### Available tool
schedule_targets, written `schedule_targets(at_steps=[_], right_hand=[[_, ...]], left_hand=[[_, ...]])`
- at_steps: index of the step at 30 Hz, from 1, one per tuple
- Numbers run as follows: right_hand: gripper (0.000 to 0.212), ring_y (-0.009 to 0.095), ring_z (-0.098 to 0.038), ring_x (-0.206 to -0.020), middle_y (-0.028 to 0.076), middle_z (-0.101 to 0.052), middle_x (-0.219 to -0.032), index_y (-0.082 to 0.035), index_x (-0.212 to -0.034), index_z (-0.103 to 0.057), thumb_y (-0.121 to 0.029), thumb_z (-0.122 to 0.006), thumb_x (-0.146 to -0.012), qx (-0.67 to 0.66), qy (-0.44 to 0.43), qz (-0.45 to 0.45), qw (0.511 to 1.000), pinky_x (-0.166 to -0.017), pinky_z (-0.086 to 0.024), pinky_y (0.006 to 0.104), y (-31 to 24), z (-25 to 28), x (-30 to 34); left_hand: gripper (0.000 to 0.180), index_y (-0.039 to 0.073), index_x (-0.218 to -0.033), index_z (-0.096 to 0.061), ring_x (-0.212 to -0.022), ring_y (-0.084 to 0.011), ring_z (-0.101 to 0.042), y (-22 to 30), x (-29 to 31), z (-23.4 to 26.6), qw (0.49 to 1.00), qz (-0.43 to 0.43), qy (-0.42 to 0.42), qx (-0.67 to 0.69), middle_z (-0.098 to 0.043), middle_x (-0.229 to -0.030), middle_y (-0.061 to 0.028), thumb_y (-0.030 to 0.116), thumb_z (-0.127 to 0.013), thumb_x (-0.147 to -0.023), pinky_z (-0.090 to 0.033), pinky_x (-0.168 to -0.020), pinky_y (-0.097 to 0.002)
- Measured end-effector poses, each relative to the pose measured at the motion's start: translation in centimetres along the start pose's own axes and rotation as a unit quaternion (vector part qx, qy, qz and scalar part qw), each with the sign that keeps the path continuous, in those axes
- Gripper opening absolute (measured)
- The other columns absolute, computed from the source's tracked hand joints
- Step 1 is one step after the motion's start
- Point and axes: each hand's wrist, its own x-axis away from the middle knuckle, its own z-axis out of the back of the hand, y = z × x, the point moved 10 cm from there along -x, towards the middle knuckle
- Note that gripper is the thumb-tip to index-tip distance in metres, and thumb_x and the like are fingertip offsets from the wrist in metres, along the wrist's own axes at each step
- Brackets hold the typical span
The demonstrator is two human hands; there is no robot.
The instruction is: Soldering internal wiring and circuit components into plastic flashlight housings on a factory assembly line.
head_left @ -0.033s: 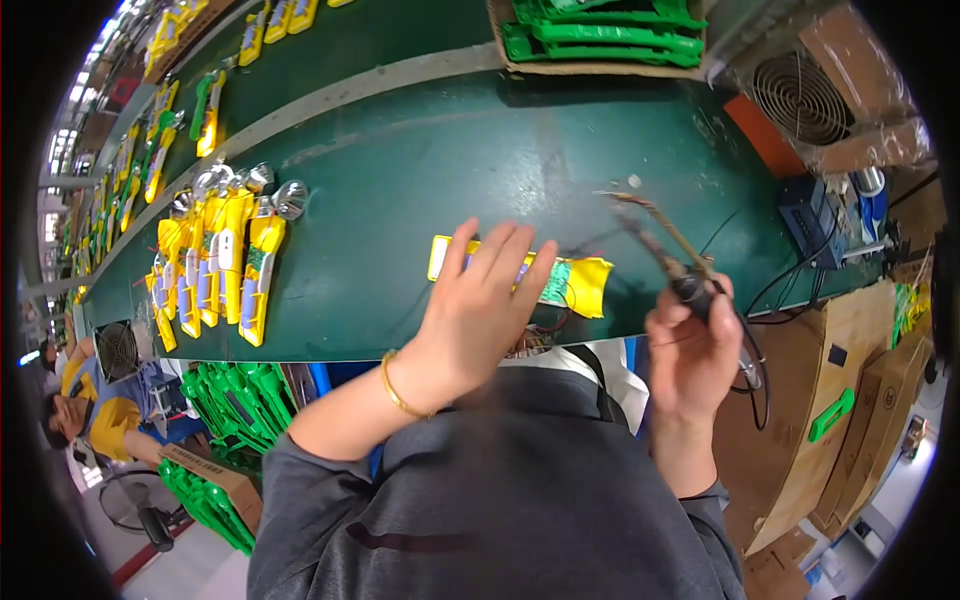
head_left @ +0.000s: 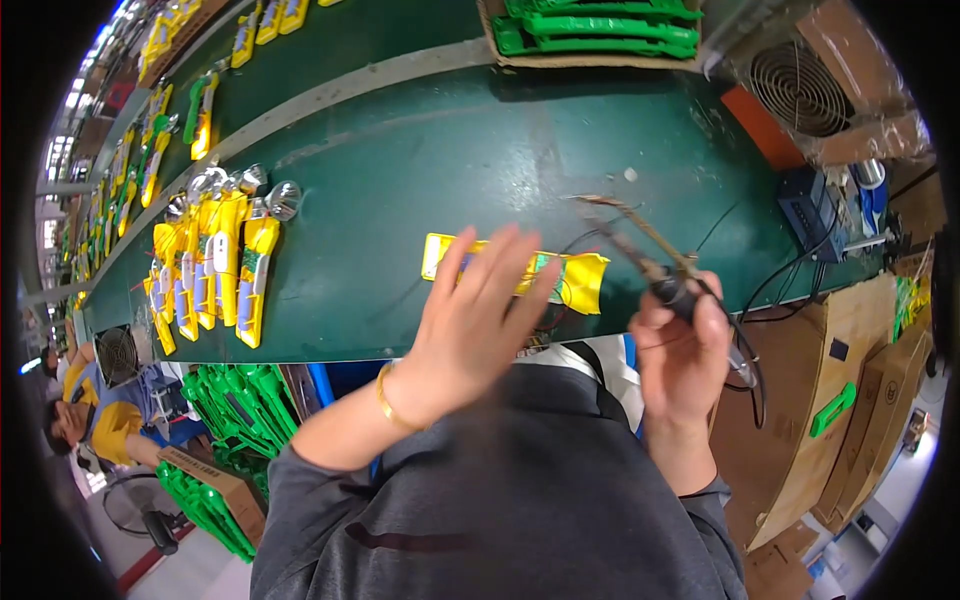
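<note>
My left hand (head_left: 465, 310), fingers stretched and slightly apart, is over a yellow casing (head_left: 585, 282) near the table's front edge. It hides the casing's middle, and whether it touches the casing I cannot tell. A green circuit board (head_left: 546, 272) and thin wires show in the casing to the right of the fingers. My right hand (head_left: 683, 350) grips the black handle of a soldering iron (head_left: 672, 292). A thin brass-coloured tube runs beside its shaft, and the tip points up and left, above and apart from the casing.
Several yellow lamp bodies with silver reflectors (head_left: 222, 255) lie together on the green table (head_left: 400, 150) at left. A box of green plastic parts (head_left: 600, 35) stands at the far edge. At right are a blue-grey power unit (head_left: 808, 212), black cables and a fan (head_left: 798, 88). Another person (head_left: 100, 420) sits at lower left.
My right hand has shifted slightly left with the soldering iron. My left hand has moved a little down and left over the casing. The whole view has also shifted slightly.
</note>
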Motion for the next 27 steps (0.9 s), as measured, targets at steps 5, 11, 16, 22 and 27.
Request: schedule_targets(at_steps=[5,11,16,22,27], right_hand=[[0.018,0.020,-0.055,-0.093,0.008,-0.058,-0.091,-0.007,-0.100,-0.048,-0.023,-0.050,-0.091,0.023,0.010,0.017,1.000,-0.087,-0.040,0.0384,2.4,-0.7,-2.0],[0.018,0.017,-0.058,-0.078,0.008,-0.058,-0.079,-0.003,-0.096,-0.050,-0.019,-0.050,-0.090,0.025,0.034,0.032,0.999,-0.082,-0.047,0.0341,3.7,-0.1,-3.5],[0.018,0.016,-0.059,-0.073,0.009,-0.058,-0.079,-0.001,-0.096,-0.049,-0.017,-0.051,-0.089,0.097,0.044,0.065,0.992,-0.074,-0.050,0.0318,3.3,-0.2,-4.7],[0.017,0.016,-0.058,-0.067,0.009,-0.059,-0.076,-0.002,-0.096,-0.049,-0.017,-0.051,-0.089,0.059,0.006,0.013,0.998,-0.064,-0.050,0.0287,4.3,-0.3,-5.0],[0.017,0.016,-0.059,-0.068,0.009,-0.059,-0.076,-0.002,-0.097,-0.049,-0.018,-0.051,-0.089,0.067,-0.003,0.025,0.997,-0.063,-0.050,0.0281,4.2,-0.3,-5.1]], left_hand=[[0.040,0.000,-0.111,-0.056,-0.094,-0.0313,-0.055,-3.6,8.3,3.7,0.980,0.149,0.083,0.101,-0.057,-0.104,-0.0154,0.004,-0.067,-0.072,-0.046,-0.079,-0.0401],[0.036,0.002,-0.106,-0.060,-0.092,-0.0275,-0.057,-4.4,2.2,1.3,0.991,0.033,0.044,0.122,-0.059,-0.102,-0.0108,0.006,-0.068,-0.071,-0.046,-0.078,-0.0349],[0.023,0.008,-0.088,-0.065,-0.067,-0.0181,-0.052,-2.4,0.3,1.8,0.999,-0.020,0.038,-0.005,-0.059,-0.081,-0.0028,0.010,-0.071,-0.066,-0.042,-0.057,-0.0290],[0.016,0.005,-0.079,-0.063,-0.063,-0.0236,-0.058,-3.2,-0.8,0.0,0.938,0.085,-0.171,0.289,-0.058,-0.071,-0.0061,0.005,-0.072,-0.066,-0.046,-0.056,-0.0325],[0.012,0.005,-0.079,-0.064,-0.071,-0.0256,-0.063,-3.3,-1.1,-1.5,0.948,0.072,-0.083,0.299,-0.064,-0.079,-0.0090,0.004,-0.069,-0.069,-0.049,-0.059,-0.0338]])
